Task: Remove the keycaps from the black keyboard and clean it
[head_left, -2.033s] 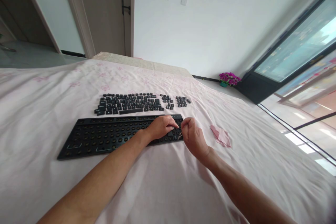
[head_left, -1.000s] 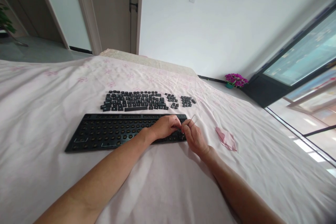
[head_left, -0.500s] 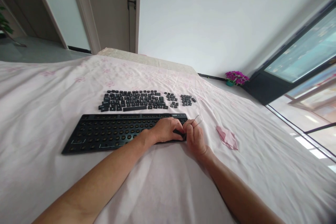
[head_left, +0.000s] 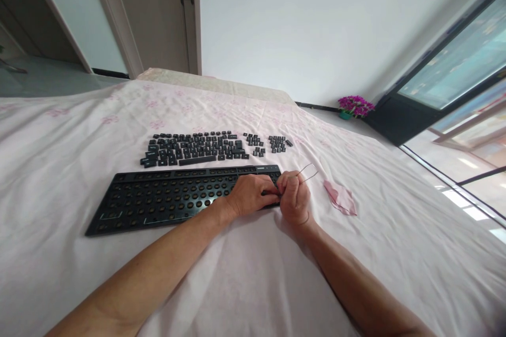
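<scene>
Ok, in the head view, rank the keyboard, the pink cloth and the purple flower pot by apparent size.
Largest: keyboard.
Then pink cloth and purple flower pot, about alike; the pot stands farther off, so unranked.

head view, looking down, near bed (head_left: 253,274)

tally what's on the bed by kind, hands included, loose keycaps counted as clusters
keyboard base: 1
loose keycap clusters: 3
wire keycap puller: 1
pink cloth: 1
hands, left hand and right hand: 2
total: 8
</scene>
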Demonstrator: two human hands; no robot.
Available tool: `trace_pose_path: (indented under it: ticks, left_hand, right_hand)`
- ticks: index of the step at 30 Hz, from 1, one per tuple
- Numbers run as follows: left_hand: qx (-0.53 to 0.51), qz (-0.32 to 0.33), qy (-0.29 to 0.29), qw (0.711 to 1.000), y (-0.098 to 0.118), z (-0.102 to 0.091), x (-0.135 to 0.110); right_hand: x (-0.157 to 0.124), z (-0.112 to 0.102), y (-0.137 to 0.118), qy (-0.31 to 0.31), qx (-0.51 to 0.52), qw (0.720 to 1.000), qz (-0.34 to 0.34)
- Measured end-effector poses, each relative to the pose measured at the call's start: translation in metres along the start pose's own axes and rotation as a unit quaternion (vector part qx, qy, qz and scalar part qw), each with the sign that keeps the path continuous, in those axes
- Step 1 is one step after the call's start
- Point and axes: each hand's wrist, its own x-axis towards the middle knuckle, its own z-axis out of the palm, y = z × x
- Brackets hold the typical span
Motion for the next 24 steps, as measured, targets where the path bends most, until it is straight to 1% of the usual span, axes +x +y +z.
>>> trace_pose_path:
  ticks: [2, 3, 5, 7, 10, 12, 15, 17, 19, 21, 24]
  left_hand:
    - [-0.006, -0.021, 0.010, 1.000, 0.001, 0.001, 0.001]
    - [-0.001, -0.031, 0.013, 0.999, 0.001, 0.002, 0.002]
    - [0.004, -0.053, 0.029, 0.998, 0.000, 0.002, 0.004]
    - [-0.015, -0.078, 0.066, 0.995, -0.003, 0.002, 0.005]
    - [-0.101, -0.120, 0.131, 0.979, -0.008, 0.001, 0.007]
    - [-0.163, -0.134, 0.156, 0.965, -0.010, 0.002, 0.007]
    - [-0.205, -0.129, 0.170, 0.955, -0.013, 0.004, 0.007]
    - [-0.200, -0.125, 0.173, 0.956, -0.013, 0.004, 0.007]
    - [-0.185, -0.121, 0.168, 0.961, -0.012, 0.004, 0.006]
    - [-0.154, -0.115, 0.158, 0.969, -0.009, 0.003, 0.005]
    - [-0.052, -0.095, 0.153, 0.982, -0.004, 0.002, 0.003]
  right_hand:
    - [0.004, 0.000, -0.003, 0.005, 0.010, 1.000, 0.007]
    - [0.006, -0.001, -0.004, -0.007, 0.012, 1.000, 0.008]
    - [0.010, -0.005, -0.004, -0.048, 0.020, 0.999, 0.013]
    - [0.015, -0.011, -0.003, -0.091, 0.026, 0.995, 0.013]
    - [0.024, -0.022, 0.003, -0.122, 0.002, 0.993, 0.008]
    - [0.029, -0.028, 0.006, -0.137, -0.025, 0.990, 0.024]
    - [0.033, -0.029, 0.008, -0.177, -0.033, 0.981, 0.078]
    - [0.034, -0.026, 0.007, -0.208, -0.016, 0.971, 0.118]
    - [0.035, -0.023, 0.005, -0.223, 0.001, 0.962, 0.160]
    - [0.034, -0.019, 0.005, -0.223, 0.018, 0.951, 0.213]
    - [0.034, -0.016, 0.010, -0.219, 0.062, 0.930, 0.288]
